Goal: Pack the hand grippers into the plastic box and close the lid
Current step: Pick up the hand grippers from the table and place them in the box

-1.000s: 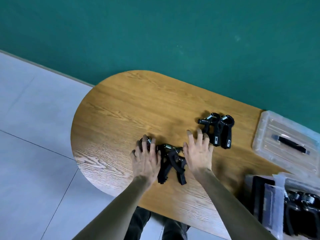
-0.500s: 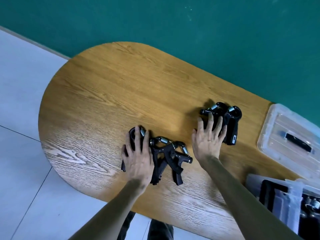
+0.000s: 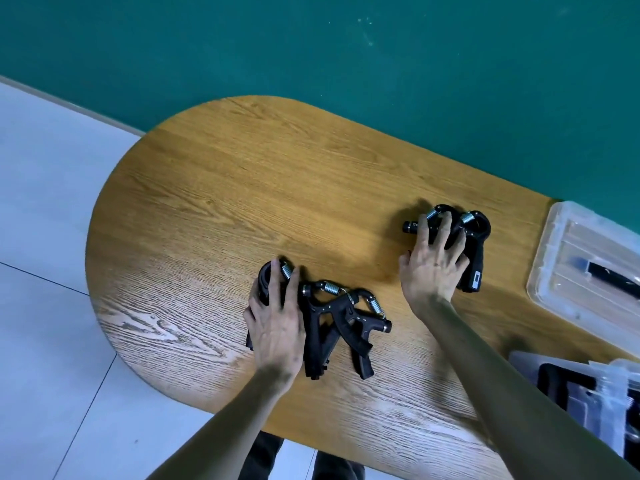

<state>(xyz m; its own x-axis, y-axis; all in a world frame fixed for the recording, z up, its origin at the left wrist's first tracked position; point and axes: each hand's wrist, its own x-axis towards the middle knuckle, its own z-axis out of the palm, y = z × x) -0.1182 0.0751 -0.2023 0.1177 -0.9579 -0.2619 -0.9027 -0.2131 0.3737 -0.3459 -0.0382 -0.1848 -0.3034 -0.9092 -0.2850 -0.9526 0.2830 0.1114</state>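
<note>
Both hands flat, unclosed: left hand on near grippers, right hand on far pair; box at 4 o'clock, nearer right.

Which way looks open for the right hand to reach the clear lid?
Probably yes, sideways: the right hand lies on grippers, and only bare table separates them from the clear lid.
</note>
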